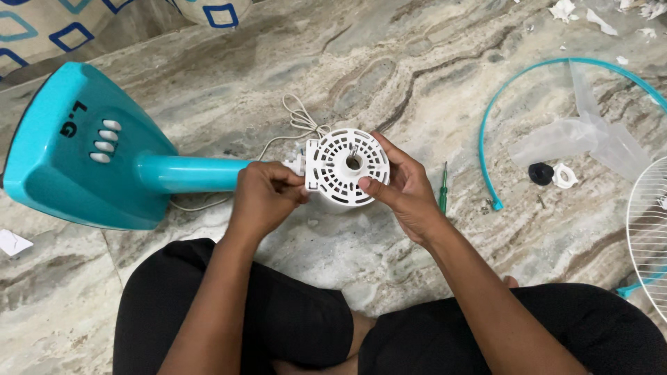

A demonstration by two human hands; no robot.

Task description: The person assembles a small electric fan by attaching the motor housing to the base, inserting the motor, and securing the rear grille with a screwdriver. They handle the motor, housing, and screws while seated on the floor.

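Marbled stone floor [431, 62] lies under everything. I see my left hand [264, 198] and right hand [403, 191] both clenched on the white round motor housing [346, 167], at the teal fan stand's [104, 149] neck; a green screwdriver [443, 189] lies just beside.

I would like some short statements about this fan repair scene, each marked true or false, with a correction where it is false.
1. Both hands hold the white motor housing. True: the left hand grips its left edge and the right hand its right edge.
2. The green screwdriver is in the right hand. False: it lies on the marble floor beside that hand.
3. The clear fan blade is mounted on the motor shaft. False: it lies on the floor to the right, inside the teal guard ring.
4. The teal fan base lies on its side to the left. True.
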